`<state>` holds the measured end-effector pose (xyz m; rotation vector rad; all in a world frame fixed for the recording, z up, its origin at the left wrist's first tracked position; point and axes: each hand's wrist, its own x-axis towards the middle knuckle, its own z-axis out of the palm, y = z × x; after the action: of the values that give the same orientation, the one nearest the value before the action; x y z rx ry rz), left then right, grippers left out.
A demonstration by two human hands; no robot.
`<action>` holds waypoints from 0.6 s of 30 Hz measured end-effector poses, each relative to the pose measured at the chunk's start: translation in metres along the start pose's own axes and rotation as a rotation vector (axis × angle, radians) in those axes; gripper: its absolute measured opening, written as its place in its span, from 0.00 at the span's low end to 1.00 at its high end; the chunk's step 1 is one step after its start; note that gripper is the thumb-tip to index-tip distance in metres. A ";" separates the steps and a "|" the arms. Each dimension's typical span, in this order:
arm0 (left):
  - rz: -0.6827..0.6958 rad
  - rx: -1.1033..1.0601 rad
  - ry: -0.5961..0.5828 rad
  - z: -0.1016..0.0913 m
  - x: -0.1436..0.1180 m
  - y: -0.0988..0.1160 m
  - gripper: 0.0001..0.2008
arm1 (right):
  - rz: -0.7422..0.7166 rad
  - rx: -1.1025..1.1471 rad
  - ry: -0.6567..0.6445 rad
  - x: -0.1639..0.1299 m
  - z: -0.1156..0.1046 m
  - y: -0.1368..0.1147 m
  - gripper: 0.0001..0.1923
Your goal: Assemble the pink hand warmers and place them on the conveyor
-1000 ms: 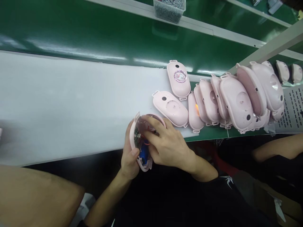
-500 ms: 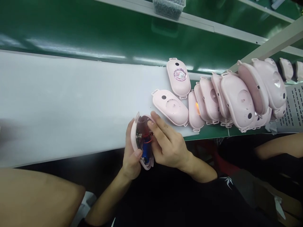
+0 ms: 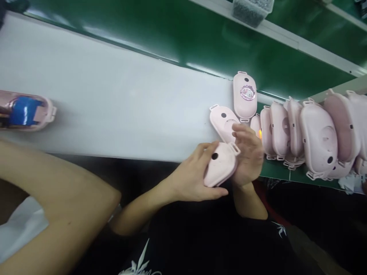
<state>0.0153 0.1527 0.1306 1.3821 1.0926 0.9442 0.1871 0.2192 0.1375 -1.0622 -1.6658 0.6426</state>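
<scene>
In the head view, my left hand point(image 3: 190, 177) is wrapped round a pink oval plastic casing point(image 3: 222, 168) with a black dot and a strap loop at one end. The two halves appear to be together, so its inside is hidden. My right hand point(image 3: 248, 158) is beside the loop end, fingers stretched out and palm toward the casing; whether it touches is unclear. Just behind lies another pink casing point(image 3: 222, 120) with a round recess, partly covered by my right hand. A further casing with a shiny oval badge point(image 3: 246, 95) rests beyond it.
A row of pink casings point(image 3: 318, 137) leans along the bench at right. An opened casing with a blue part point(image 3: 27, 110) lies at far left, near another person's arm point(image 3: 71, 198). Small metal pieces fill a clear tub point(image 3: 252, 11) on the shelf above the white bench surface point(image 3: 129, 99).
The casing was open, showing a blue cylinder and wires; now its outer shell faces up and looks closed. My right hand has come off it with fingers extended. The view has shifted left.
</scene>
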 end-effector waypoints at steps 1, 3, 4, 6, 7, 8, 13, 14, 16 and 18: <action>-0.005 0.040 -0.066 0.001 0.004 0.003 0.57 | 0.012 0.089 0.035 0.002 0.002 -0.001 0.36; 0.018 0.090 -0.148 0.008 0.010 0.007 0.60 | -0.038 0.302 0.069 0.006 0.003 -0.005 0.37; 0.038 0.107 -0.170 0.013 0.012 0.008 0.60 | -0.076 0.393 0.083 0.007 0.002 -0.007 0.36; 0.073 0.133 -0.183 0.024 0.012 0.008 0.60 | -0.135 0.499 0.121 0.007 -0.001 -0.011 0.35; 0.089 0.138 -0.176 0.029 0.010 0.007 0.60 | -0.135 0.510 0.132 0.007 -0.002 -0.012 0.35; 0.097 0.138 -0.163 0.033 0.009 0.005 0.59 | -0.123 0.500 0.141 0.006 -0.002 -0.013 0.35; 0.078 0.125 -0.104 0.041 0.006 -0.001 0.59 | -0.110 0.443 0.143 0.007 0.003 -0.010 0.35; 0.073 0.133 -0.113 0.040 0.007 0.000 0.59 | -0.125 0.408 0.152 0.007 0.003 -0.008 0.33; 0.058 0.148 -0.125 0.037 0.010 0.002 0.56 | -0.135 0.270 0.144 0.006 -0.001 -0.004 0.30; 0.018 0.147 -0.091 0.034 0.011 0.003 0.56 | -0.105 0.120 0.076 0.002 -0.009 0.001 0.28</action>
<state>0.0513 0.1545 0.1302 1.5421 1.0995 0.8188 0.1958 0.2205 0.1410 -0.8971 -1.5861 0.6180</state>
